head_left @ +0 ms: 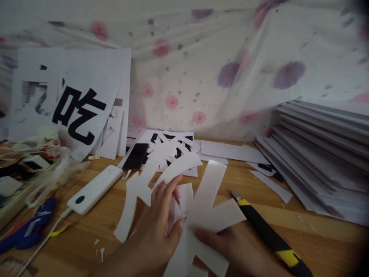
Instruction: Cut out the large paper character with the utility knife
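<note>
My left hand (160,219) pinches a large white paper cutout (201,207) of connected strokes, thumb and fingers closed on a strip near its middle. My right hand (230,248) presses on the same cutout from the lower right, its fingers partly under the paper. The cutout lies on the wooden table (288,215). A black and yellow utility knife (268,234) rests on the table just right of my right hand, untouched.
A white power bank (95,188) with a cable lies left. A black phone (135,156) sits on cut sheets behind. A sheet with a black printed character (77,113) leans on the floral cloth. A paper stack (325,154) fills the right. Clutter crowds the left edge.
</note>
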The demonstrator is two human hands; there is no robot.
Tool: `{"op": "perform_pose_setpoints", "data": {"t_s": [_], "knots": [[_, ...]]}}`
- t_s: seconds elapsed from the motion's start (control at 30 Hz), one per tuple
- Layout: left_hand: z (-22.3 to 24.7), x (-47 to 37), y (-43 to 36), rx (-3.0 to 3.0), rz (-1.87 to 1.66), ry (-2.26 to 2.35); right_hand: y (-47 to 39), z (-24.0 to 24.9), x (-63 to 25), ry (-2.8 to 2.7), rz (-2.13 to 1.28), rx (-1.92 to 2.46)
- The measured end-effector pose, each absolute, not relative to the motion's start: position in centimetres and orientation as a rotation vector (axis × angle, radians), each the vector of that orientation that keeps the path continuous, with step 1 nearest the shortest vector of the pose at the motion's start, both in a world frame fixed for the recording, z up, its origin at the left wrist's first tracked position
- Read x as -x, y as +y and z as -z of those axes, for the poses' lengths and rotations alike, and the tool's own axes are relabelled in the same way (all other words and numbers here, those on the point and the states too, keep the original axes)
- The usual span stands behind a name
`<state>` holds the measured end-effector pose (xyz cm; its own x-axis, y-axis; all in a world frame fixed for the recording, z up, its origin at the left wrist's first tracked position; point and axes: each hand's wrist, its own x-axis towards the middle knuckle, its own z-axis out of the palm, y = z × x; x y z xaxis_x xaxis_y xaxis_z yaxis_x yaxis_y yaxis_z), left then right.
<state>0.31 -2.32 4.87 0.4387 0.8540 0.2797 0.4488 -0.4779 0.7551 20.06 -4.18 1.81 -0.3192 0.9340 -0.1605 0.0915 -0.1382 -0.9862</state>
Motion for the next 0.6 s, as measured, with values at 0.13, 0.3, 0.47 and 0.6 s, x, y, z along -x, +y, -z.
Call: {"op": "perform_pose_setpoints", "data": {"t_s": [0.13,0.3,0.47,0.6], "knots": [[-4.5,-0.7,-2.4,-2.077,-0.907,1.099,-4.1,-2.3,-20.1,-1.350,-1.675,1.123],[-4.2,-0.9,-2.5,-2.131,-0.960,1.089,-4.1,-2.2,-20.0,-1.313,-1.680,1.099],[-4.1,-1.1,-1.9,-2.283,-1.051,1.051,-3.9,-1.8,-19.9,-1.085,-1.761,1.072],[-4.7,-0.8,-1.4,-2.389,-1.095,1.086,-3.4,-2.3,-20.0,-0.814,-1.756,1.068]]}}
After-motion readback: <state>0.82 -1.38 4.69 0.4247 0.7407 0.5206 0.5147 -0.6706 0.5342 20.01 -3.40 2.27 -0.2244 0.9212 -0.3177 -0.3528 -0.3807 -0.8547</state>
